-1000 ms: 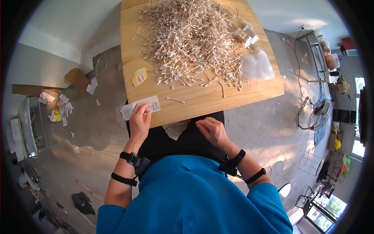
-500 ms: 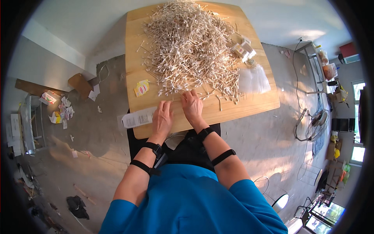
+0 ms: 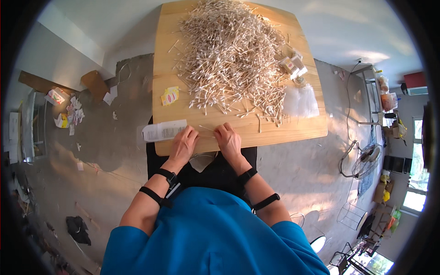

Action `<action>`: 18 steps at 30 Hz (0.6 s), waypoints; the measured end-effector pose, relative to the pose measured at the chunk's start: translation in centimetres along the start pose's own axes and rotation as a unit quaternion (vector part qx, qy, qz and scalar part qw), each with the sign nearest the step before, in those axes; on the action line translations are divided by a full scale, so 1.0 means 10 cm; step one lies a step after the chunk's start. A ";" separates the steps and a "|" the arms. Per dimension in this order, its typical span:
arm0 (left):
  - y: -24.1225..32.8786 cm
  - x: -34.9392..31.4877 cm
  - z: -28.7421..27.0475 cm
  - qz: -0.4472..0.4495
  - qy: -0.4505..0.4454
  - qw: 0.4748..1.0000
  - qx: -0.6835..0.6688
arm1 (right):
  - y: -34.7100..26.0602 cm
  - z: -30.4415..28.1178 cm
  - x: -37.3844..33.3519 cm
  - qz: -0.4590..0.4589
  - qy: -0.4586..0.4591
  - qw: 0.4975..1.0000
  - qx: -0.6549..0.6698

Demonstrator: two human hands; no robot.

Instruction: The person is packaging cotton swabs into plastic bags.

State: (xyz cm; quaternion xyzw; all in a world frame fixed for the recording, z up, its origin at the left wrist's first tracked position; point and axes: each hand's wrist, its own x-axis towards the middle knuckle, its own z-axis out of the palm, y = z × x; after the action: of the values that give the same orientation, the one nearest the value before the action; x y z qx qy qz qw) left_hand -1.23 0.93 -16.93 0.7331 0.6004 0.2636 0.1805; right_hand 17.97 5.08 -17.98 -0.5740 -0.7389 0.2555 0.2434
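A big heap of cotton swabs (image 3: 236, 59) covers the far part of the wooden table (image 3: 270, 131). At the near edge my right hand (image 3: 229, 141) is closed in a pinch, with a thin cotton swab (image 3: 207, 129) sticking out leftward from its fingertips. My left hand (image 3: 184, 144) is closed a short way to the left, fingers bent together. A second thin stick seems to span the gap between both hands. What the left fingers hold, if anything, is hidden. Beside that hand lies a flat white printed package (image 3: 164, 130) with a clear end over the table's edge.
A small yellow-and-white packet (image 3: 170, 96) lies left of the heap. On the right are clear plastic bags (image 3: 301, 101) and small packed boxes (image 3: 293, 64). A fan (image 3: 366, 158) stands on the floor to the right; paper scraps (image 3: 74, 112) litter the left.
Both hands have drawn back from the heap's near edge toward me. A cotton swab now shows at the right fingertips. The view has shifted slightly.
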 end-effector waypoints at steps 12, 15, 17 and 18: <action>0.07 0.01 0.08 -0.099 0.054 0.990 -0.081 | -0.22 0.15 0.30 0.066 0.054 0.993 0.078; 0.07 0.02 0.10 -0.084 0.072 0.992 -0.067 | -0.29 0.31 0.50 0.066 0.071 0.995 0.017; 0.06 -0.02 0.08 -0.076 0.064 0.992 -0.073 | -0.25 0.34 0.52 0.038 0.067 0.997 -0.002; 0.03 -0.06 0.07 -0.076 0.058 0.992 -0.077 | -0.22 0.35 0.47 0.033 0.066 0.997 -0.003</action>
State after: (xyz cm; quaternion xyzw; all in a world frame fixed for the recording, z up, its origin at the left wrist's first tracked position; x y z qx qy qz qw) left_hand -0.65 0.36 -17.43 0.6529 0.6414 0.3372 0.2207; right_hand 13.07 8.85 -18.81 -0.6144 -0.7024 0.2229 0.2818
